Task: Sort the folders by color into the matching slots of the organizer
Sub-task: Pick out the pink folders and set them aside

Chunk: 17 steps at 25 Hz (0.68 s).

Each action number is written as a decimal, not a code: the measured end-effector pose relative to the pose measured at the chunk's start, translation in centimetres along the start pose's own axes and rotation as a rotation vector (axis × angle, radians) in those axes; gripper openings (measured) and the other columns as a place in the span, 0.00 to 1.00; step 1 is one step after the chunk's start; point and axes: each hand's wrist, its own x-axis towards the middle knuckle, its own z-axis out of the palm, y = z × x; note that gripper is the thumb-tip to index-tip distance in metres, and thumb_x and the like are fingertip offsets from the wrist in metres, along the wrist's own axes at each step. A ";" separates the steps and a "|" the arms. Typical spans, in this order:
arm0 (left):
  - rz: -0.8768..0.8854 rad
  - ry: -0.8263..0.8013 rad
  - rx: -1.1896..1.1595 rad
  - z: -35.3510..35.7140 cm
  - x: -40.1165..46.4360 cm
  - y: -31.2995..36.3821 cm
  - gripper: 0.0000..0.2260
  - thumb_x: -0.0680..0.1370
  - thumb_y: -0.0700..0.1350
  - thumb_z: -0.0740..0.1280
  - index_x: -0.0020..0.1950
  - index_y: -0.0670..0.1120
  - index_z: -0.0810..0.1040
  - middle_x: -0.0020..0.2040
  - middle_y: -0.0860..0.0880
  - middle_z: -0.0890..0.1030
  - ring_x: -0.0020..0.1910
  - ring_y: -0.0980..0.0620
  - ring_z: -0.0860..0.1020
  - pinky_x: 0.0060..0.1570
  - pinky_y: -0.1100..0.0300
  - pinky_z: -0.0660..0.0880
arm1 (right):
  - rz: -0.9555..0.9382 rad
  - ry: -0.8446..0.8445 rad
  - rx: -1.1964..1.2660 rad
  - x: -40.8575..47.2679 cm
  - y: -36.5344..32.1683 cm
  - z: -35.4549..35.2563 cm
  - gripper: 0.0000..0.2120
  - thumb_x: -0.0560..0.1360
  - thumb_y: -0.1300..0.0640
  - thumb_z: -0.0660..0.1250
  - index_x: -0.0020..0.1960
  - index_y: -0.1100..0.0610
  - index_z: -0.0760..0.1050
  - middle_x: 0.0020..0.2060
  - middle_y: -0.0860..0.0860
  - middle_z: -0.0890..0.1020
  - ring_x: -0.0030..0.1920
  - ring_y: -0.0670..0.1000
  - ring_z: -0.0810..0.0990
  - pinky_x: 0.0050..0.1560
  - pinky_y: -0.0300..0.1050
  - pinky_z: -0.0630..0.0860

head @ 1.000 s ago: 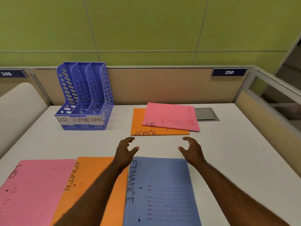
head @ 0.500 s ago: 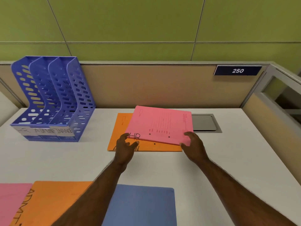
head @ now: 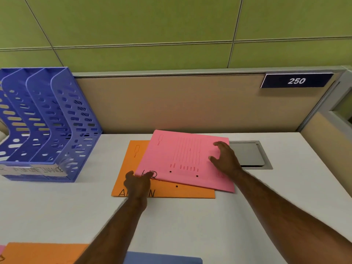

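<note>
Hands both on the pink folder (head: 187,161), which lies skewed atop the orange folder (head: 133,164) marked ADMIN. Left hand (head: 138,184): grip closed in a pinch on the pink folder's near-left corner, thumb over the "HR" lettering, fingers hidden beneath the edge. Right hand (head: 225,159): grip spread wide, fingers lightly bent and resting flat on the folder's right part, holding nothing. Just beyond the right hand, a grey recessed cable hatch (head: 251,155) in the white bench (head: 190,221). Well to the left of the left hand, the blue three-slot organizer (head: 47,121) stands upright against the partition, paper labels taped on its front, text blurred. Nearer than both hands, at the bottom edge: a second orange folder (head: 43,253) and a blue folder (head: 162,260), both partly cut off. Plaque "250" (head: 296,80) on the partition, beyond the right hand.
</note>
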 end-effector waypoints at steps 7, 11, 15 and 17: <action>-0.202 -0.032 -0.227 1.2 1.3 0.3 0.35 0.72 0.49 0.74 0.73 0.43 0.61 0.67 0.39 0.70 0.59 0.39 0.72 0.56 0.45 0.74 | -0.009 -0.204 -0.162 5.9 1.3 -0.3 0.44 0.67 0.49 0.77 0.75 0.59 0.58 0.75 0.55 0.63 0.74 0.56 0.61 0.73 0.50 0.61; -0.249 -0.001 -0.221 0.8 2.6 0.2 0.28 0.72 0.50 0.72 0.68 0.41 0.70 0.61 0.33 0.74 0.44 0.44 0.73 0.41 0.51 0.73 | 0.046 -0.239 -0.173 7.2 2.6 -0.1 0.49 0.63 0.45 0.79 0.75 0.58 0.58 0.72 0.54 0.68 0.72 0.57 0.65 0.70 0.52 0.66; -0.257 0.032 -0.076 1.2 3.1 0.2 0.27 0.71 0.54 0.71 0.64 0.40 0.73 0.68 0.29 0.68 0.47 0.43 0.70 0.56 0.39 0.74 | 0.048 -0.241 -0.200 7.9 3.2 0.3 0.48 0.63 0.43 0.78 0.75 0.57 0.59 0.71 0.54 0.70 0.71 0.58 0.65 0.69 0.54 0.67; -0.259 0.068 -0.052 1.6 2.7 0.8 0.30 0.71 0.56 0.71 0.67 0.41 0.71 0.66 0.35 0.69 0.53 0.41 0.72 0.53 0.42 0.76 | 0.048 -0.240 -0.202 7.9 3.3 0.4 0.48 0.63 0.43 0.78 0.74 0.57 0.60 0.71 0.54 0.70 0.72 0.58 0.64 0.69 0.54 0.67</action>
